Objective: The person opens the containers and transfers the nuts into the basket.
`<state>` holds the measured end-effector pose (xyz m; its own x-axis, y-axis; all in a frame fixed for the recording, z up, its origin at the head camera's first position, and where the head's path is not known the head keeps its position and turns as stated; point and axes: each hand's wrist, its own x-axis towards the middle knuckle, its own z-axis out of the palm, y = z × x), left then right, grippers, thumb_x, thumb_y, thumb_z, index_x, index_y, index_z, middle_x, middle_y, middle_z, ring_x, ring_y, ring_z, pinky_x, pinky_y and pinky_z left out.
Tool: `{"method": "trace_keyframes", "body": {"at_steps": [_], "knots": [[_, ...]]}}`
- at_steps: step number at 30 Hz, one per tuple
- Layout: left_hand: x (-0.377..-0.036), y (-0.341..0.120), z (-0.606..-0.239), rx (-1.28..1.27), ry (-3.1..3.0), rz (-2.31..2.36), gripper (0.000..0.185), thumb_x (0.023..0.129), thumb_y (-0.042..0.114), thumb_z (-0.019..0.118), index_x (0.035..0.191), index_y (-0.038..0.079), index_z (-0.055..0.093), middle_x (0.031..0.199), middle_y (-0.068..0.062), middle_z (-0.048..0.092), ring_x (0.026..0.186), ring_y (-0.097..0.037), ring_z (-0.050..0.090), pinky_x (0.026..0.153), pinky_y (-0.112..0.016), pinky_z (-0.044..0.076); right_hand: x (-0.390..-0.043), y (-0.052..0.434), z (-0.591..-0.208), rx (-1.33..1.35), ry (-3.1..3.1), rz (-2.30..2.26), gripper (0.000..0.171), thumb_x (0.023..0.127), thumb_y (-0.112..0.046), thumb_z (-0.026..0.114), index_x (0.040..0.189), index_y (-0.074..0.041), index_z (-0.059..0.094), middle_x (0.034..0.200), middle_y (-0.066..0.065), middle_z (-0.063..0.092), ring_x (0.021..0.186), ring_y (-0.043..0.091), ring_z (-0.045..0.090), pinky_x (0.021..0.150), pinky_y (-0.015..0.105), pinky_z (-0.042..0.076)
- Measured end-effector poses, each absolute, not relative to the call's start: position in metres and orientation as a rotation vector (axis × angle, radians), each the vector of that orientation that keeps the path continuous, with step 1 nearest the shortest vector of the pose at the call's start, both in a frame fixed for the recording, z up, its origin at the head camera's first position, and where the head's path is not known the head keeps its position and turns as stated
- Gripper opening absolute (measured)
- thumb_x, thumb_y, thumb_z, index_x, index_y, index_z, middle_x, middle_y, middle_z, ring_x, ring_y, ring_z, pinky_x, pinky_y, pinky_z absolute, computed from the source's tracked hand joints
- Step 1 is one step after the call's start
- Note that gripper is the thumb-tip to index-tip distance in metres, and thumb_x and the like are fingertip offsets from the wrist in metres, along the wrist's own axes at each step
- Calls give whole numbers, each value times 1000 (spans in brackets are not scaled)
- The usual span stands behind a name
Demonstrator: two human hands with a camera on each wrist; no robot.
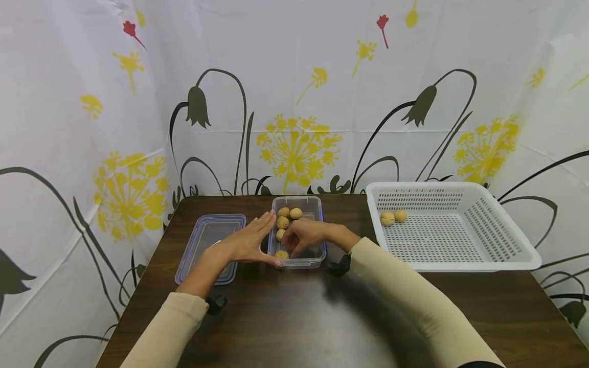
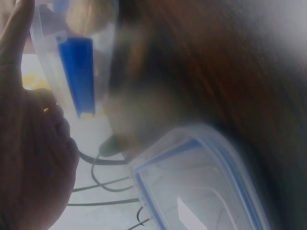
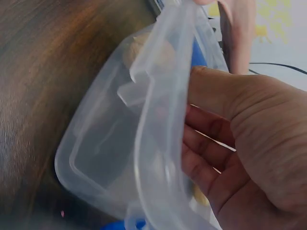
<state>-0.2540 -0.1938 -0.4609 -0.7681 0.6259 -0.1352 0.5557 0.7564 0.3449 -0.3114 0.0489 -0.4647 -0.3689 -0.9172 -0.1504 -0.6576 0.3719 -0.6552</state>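
Centrally, in the lower middle of the head view, a clear plastic container (image 1: pixel 313 255) sits on the dark wooden table (image 1: pixel 294 317). It holds several walnuts (image 1: pixel 282 222), lying mostly along its left side.

Left hand (image 1: pixel 248 243): flat, fingers straight and together, pressed against the container's left wall, with the fingertips reaching toward its far end. Left wrist view, upper left: the thumb runs straight up beside the container's blue clip (image 2: pixel 79 76). Nothing is gripped.

Right hand (image 1: pixel 306 235): reaching down inside the container from the right, fingers curled downward among the walnuts. Right wrist view: the fingers curl in behind the container wall (image 3: pixel 144 143) at right of frame. Whether they pinch a walnut cannot be told, because the fingertips are hidden.

Left of the container lies its lid (image 1: pixel 209 245), flat on the table, clear with a blue rim; it appears lower right in the left wrist view (image 2: pixel 201 191).

Right side of the head view: a white perforated basket (image 1: pixel 497 225), apart from the container, with two walnuts (image 1: pixel 393 216) in its far left corner.
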Motion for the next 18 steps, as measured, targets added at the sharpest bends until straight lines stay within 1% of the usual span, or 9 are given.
{"method": "trace_keyframes", "body": {"at_steps": [7,11,18], "knots": [[-254,-194,-462,945,2723,409,130,85,66,80,167,-6,9,176,-23,4,164,-38,6,131,-57,13,-308,38,-476,-1351,2145,-658,33,90,0,82,121,3,75,109,12,80,96,13,75,87,20,59],[-253,-194,-464,947,2726,409,130,84,65,81,166,-7,10,176,-23,4,164,-39,6,131,-57,13,-306,34,-479,-1392,2167,-648,30,90,-2,83,119,3,77,105,10,80,92,9,75,84,18,58],[-252,-194,-460,938,2726,412,130,84,64,82,167,-5,10,177,-21,2,164,-37,5,131,-56,11,-304,33,-479,-1418,2187,-642,27,90,0,82,116,2,78,100,8,80,86,8,72,81,17,58]]}}
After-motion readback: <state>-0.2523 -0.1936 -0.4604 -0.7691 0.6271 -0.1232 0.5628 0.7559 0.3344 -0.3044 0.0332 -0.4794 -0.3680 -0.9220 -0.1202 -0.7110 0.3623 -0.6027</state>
